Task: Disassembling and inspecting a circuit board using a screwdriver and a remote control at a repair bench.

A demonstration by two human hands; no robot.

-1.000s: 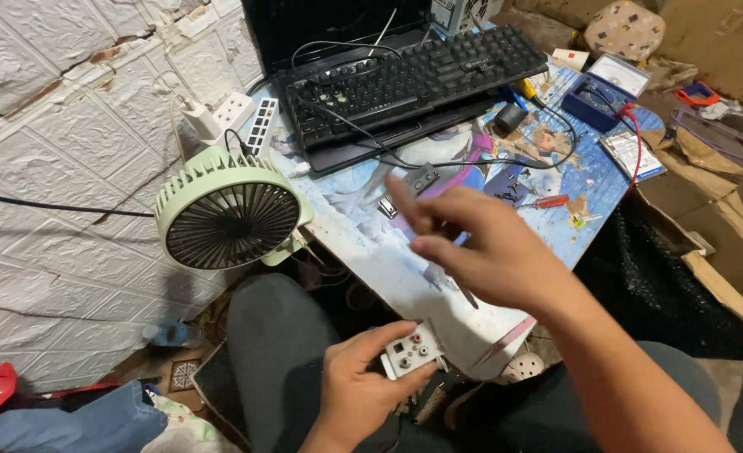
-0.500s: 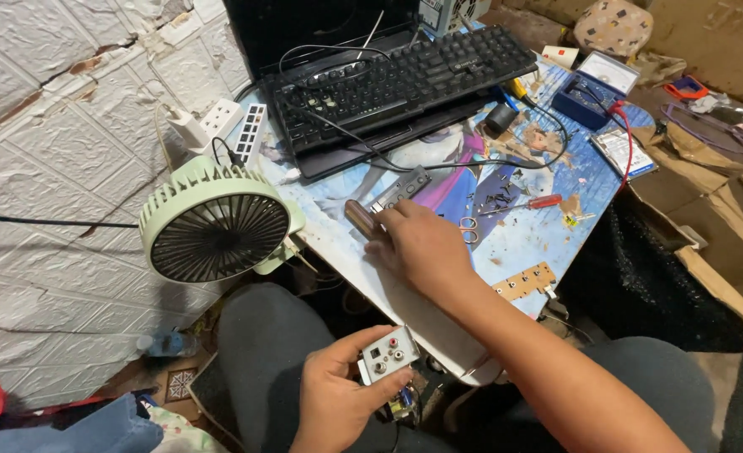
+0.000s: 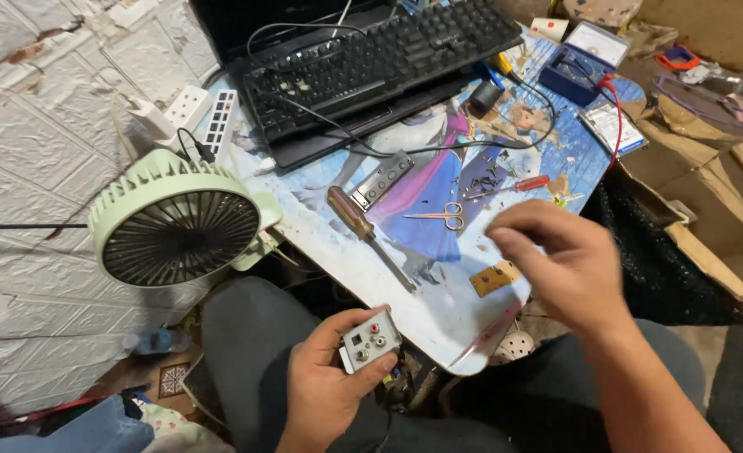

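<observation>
My left hand [image 3: 325, 394] has its fingers wrapped around a small grey connector panel [image 3: 370, 342] with round jacks, held low over my lap just off the table's [image 3: 439, 315] near edge. My right hand [image 3: 568, 268] hovers above the table with fingers loosely curled, gripping nothing, near a small brown circuit board [image 3: 495, 278]. A wooden-handled screwdriver [image 3: 363, 228] and scissors [image 3: 439, 214] lie further out.

Bare forearms, dark grey trousers [image 3: 246, 335]

green fan [image 3: 179, 231] at table edge – black keyboard [image 3: 388, 59], scissors [image 3: 439, 214], blue meter [image 3: 581, 59].
</observation>
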